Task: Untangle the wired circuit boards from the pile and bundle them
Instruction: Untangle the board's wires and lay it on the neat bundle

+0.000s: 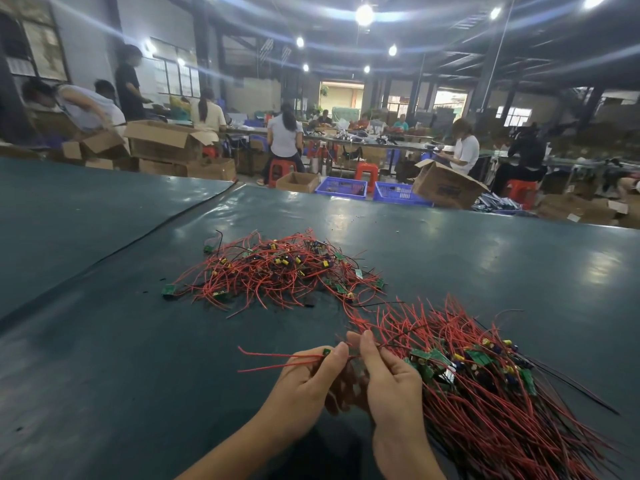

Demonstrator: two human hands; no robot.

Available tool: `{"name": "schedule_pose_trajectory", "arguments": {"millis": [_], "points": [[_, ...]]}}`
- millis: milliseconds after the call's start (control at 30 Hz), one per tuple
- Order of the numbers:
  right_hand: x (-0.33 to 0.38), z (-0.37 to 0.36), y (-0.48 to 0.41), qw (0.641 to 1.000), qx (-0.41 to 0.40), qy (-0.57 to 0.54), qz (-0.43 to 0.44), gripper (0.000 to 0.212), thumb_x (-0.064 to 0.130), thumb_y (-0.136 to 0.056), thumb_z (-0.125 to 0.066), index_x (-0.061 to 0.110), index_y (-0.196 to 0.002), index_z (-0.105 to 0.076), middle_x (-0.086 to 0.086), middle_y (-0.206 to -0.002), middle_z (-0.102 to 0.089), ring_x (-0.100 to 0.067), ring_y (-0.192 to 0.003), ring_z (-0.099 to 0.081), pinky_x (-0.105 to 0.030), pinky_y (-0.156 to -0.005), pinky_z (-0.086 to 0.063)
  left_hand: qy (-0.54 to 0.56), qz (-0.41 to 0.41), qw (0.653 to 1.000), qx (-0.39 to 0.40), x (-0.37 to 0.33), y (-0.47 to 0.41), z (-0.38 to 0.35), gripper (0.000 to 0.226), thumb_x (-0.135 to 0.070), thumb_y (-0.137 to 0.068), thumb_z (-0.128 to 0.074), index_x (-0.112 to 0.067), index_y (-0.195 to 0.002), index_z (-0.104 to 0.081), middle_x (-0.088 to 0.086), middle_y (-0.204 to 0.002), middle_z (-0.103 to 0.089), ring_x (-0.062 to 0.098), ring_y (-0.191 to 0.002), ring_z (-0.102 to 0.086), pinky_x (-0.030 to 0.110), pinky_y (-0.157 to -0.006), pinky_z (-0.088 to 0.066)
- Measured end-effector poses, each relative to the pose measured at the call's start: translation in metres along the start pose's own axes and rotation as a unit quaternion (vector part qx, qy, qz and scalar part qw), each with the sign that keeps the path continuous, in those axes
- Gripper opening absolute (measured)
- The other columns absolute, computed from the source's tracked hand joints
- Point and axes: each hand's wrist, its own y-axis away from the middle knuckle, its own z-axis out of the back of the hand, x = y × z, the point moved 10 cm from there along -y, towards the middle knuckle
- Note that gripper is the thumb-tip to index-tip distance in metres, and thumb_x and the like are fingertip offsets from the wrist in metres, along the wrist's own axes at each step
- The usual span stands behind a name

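"Both hands are pinching something near the tabletop's front edge?"

"Yes. The left hand [304, 379] is gripping a little board [327, 351]; the right hand [388, 379] is holding its red wires [277, 360]."

"What might go wrong?"

"Wires could be snagging in the bundle [485, 386], tugging it apart. I'm counting one bundle and one pile [277, 271] farther back."

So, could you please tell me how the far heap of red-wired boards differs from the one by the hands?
The far tangled heap of red-wired green boards lies crisscrossed and untouched; the near aligned bundle of red-wired green boards has wires running roughly parallel, beside the right hand. The near one looks larger. Both rest on the dark green tabletop.
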Motion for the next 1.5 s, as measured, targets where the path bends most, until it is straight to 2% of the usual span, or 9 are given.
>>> {"name": "schedule_pose_trajectory", "arguments": {"millis": [133,400,600,700,900,1100,1200,1333,1500], "points": [[0.010,0.024,-0.008,0.995,-0.039,-0.089,-0.019,0.033,0.038,-0.076,-0.064,0.010,-0.083,-0.080,0.007,-0.050,-0.036,-0.004,-0.037,-0.024,-0.017,-0.034,-0.022,0.028,0.009,1.000,0.004,-0.003,-0.003,0.004,0.040,-0.048,-0.083,-0.049,-0.018,-0.063,-0.065,0.008,-0.059,-0.063,0.018,-0.053,-0.058,0.025,-0.051,-0.047],[0.029,0.030,-0.009,0.988,-0.021,-0.149,0.044,0.032,0.033,-0.090,-0.057,0.012,-0.079,-0.078,0.004,-0.055,-0.037,-0.005,-0.041,-0.023,-0.018,-0.038,-0.018,0.111,0.086,0.989,-0.042,0.020,-0.005,0.011,0.040,-0.043,-0.076,-0.061,-0.005,-0.087,-0.071,0.011,-0.075,-0.073,0.014,-0.057,-0.063,0.021,-0.048,-0.047],[0.033,-0.010,0.003,0.982,0.155,-0.094,0.057,0.030,0.016,-0.065,-0.074,0.011,-0.094,-0.080,0.000,-0.060,-0.055,-0.005,-0.043,-0.035,-0.017,-0.039,-0.025,0.372,0.209,0.897,-0.119,0.050,-0.006,0.021,0.031,-0.033,-0.072,-0.071,-0.004,-0.083,-0.074,0.001,-0.067,-0.063,0.007,-0.045,-0.054,0.017,-0.040,-0.046],[0.022,-0.013,0.002,0.988,0.145,-0.028,0.041,0.026,0.009,-0.071,-0.073,0.010,-0.097,-0.079,0.000,-0.060,-0.056,-0.005,-0.041,-0.034,-0.016,-0.037,-0.027,0.451,0.210,0.864,-0.076,0.043,-0.008,0.014,0.034,-0.043,-0.083,-0.061,-0.011,-0.076,-0.070,-0.003,-0.062,-0.052,0.008,-0.045,-0.047,0.019,-0.042,-0.044],[0.001,-0.018,0.004,0.992,0.114,0.058,-0.016,0.036,0.045,-0.076,-0.064,0.013,-0.074,-0.081,0.004,-0.047,-0.049,-0.006,-0.037,-0.039,-0.017,-0.037,-0.033,0.489,0.221,0.840,0.083,0.016,0.005,-0.022,0.035,-0.041,-0.080,-0.054,-0.015,-0.056,-0.053,-0.003,-0.054,-0.042,0.015,-0.047,-0.044,0.026,-0.049,-0.037],[-0.013,-0.022,0.008,0.993,0.095,0.017,-0.061,0.049,0.047,-0.077,-0.066,0.001,-0.062,-0.074,-0.015,-0.053,-0.063,-0.016,-0.031,-0.048,-0.021,-0.034,-0.041,0.437,0.248,0.853,0.138,0.020,0.016,-0.037,0.045,-0.043,-0.086,-0.046,-0.014,-0.051,-0.048,0.000,-0.048,-0.043,0.018,-0.044,-0.045,0.026,-0.051,-0.039],[-0.007,-0.012,0.005,0.998,0.046,-0.019,-0.022,0.035,0.043,-0.074,-0.067,0.010,-0.070,-0.079,-0.012,-0.057,-0.065,-0.019,-0.040,-0.056,-0.026,-0.042,-0.048,0.331,0.252,0.907,0.065,0.039,0.014,-0.028,0.047,-0.045,-0.085,-0.044,-0.014,-0.054,-0.059,0.002,-0.051,-0.046,0.016,-0.043,-0.045,0.023,-0.047,-0.039],[0.001,-0.005,0.002,0.999,0.027,-0.010,0.038,0.033,0.045,-0.074,-0.065,0.017,-0.081,-0.082,-0.005,-0.055,-0.062,-0.013,-0.049,-0.057,-0.024,-0.052,-0.049,0.156,0.136,0.978,-0.005,0.037,0.007,-0.007,0.027,-0.020,-0.093,-0.048,-0.011,-0.078,-0.069,0.010,-0.062,-0.061,0.020,-0.052,-0.054,0.025,-0.052,-0.047],[0.003,-0.019,0.004,0.995,0.084,0.015,0.059,0.026,0.039,-0.075,-0.066,0.018,-0.073,-0.081,-0.010,-0.069,-0.075,-0.019,-0.061,-0.071,-0.026,-0.056,-0.057,0.081,-0.007,0.995,-0.065,0.008,0.004,0.008,0.035,-0.040,-0.088,-0.066,-0.006,-0.079,-0.066,0.006,-0.059,-0.064,0.013,-0.050,-0.058,0.020,-0.050,-0.047]]}}
